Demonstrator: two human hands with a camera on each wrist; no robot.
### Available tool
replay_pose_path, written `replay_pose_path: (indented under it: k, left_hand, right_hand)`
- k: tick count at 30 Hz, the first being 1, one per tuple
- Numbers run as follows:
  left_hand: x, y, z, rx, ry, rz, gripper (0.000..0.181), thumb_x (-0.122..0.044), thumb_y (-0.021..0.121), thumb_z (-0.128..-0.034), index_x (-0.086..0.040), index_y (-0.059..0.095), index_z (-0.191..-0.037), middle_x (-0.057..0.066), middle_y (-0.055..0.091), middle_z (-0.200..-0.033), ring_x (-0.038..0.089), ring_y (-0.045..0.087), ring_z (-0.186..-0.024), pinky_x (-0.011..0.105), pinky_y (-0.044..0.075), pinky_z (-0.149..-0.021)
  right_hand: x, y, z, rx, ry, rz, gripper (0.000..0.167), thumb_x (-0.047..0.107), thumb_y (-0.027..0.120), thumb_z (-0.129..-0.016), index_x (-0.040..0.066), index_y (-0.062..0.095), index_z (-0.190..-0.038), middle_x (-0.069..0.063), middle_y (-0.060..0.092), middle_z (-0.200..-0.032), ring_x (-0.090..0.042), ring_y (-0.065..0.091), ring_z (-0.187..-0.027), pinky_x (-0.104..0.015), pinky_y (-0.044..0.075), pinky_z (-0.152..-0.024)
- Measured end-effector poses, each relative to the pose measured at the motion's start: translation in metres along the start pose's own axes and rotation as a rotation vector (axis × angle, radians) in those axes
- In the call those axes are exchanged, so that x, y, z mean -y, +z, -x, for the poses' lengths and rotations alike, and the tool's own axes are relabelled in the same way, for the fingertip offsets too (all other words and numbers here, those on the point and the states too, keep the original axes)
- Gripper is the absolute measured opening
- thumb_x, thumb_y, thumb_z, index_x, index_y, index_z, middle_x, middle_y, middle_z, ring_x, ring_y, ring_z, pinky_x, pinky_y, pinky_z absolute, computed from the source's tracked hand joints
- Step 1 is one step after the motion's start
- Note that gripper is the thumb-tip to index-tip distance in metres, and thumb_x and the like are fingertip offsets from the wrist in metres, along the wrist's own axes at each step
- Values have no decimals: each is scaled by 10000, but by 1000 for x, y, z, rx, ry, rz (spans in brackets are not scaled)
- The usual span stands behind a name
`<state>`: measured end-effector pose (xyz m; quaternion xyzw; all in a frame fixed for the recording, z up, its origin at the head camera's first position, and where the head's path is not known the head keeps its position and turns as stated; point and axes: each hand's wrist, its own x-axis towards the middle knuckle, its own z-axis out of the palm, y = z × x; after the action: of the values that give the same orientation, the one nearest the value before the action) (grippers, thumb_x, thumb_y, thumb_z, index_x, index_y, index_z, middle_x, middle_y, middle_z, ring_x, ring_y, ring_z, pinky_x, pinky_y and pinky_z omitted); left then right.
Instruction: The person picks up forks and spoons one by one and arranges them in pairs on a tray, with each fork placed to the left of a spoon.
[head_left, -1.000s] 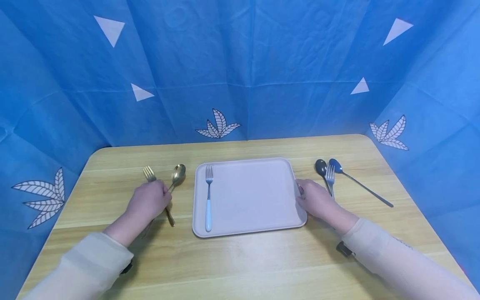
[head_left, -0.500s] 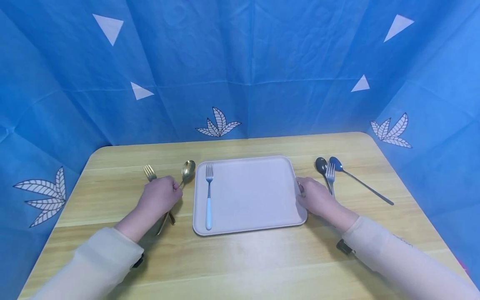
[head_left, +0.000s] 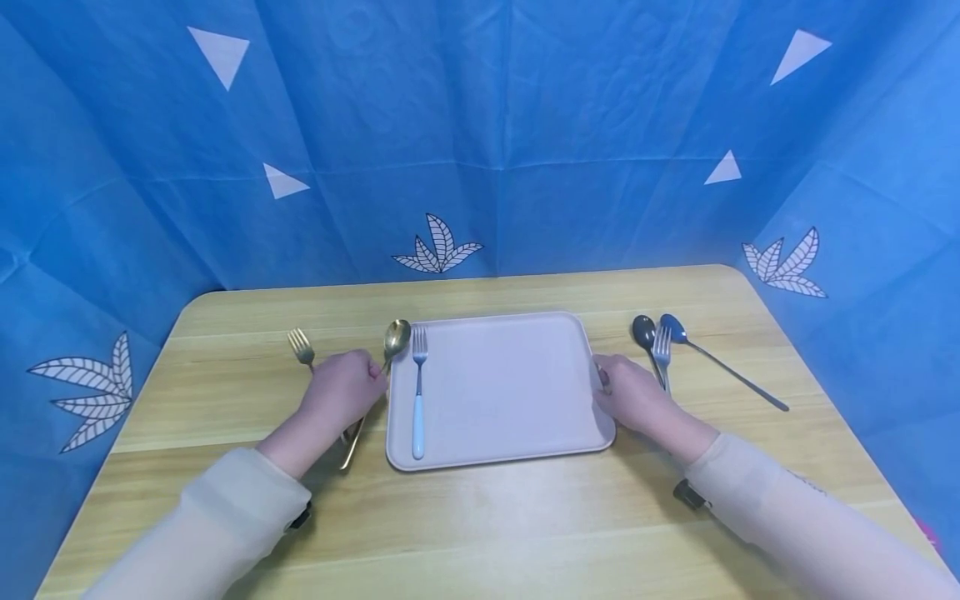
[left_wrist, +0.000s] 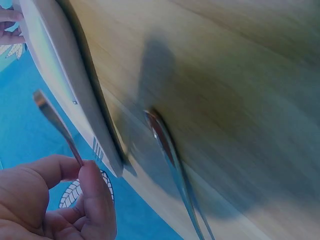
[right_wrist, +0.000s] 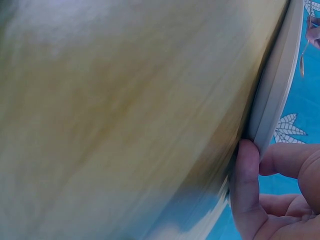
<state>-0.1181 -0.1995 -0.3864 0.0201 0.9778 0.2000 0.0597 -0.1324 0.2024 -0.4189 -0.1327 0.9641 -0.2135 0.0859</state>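
Observation:
My left hand (head_left: 345,389) pinches a gold spoon (head_left: 397,337) by its handle. The spoon's bowl points away from me and appears over the tray's left edge; its handle end (left_wrist: 57,122) stands clear of the table in the left wrist view. Partly hidden behind that hand lies a gold fork (head_left: 302,346), on the table. The pale rectangular tray (head_left: 502,392) bears a fork with a light-blue handle (head_left: 418,425) along its left side. At the tray's right edge, my right hand (head_left: 636,392) grips the rim between thumb and fingers, as the right wrist view (right_wrist: 270,100) confirms.
Right of the tray, a dark spoon (head_left: 643,331), a silver fork (head_left: 662,346) and a blue-bowled, long-handled spoon (head_left: 723,362) lie close together on the wooden table (head_left: 525,525). A blue curtain (head_left: 480,125) closes off the back and sides.
My left hand has moved right with the gold spoon, from beside the gold fork to the tray's left edge. The right hand has stayed on the tray's rim.

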Motion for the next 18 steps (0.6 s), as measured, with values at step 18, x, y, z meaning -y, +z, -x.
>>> replay_pose_path:
  k: [18]
  left_hand:
    - [-18, 10, -11, 57, -57, 64, 250, -135, 563, -880, -127, 505, -637, 19, 482, -608, 200, 486, -585, 328, 389, -538]
  right_hand:
    - [2, 0, 1, 8, 27, -4, 567, 28, 686, -840, -141, 499, -1348, -195, 639, -997, -311, 623, -883, -468, 540, -794]
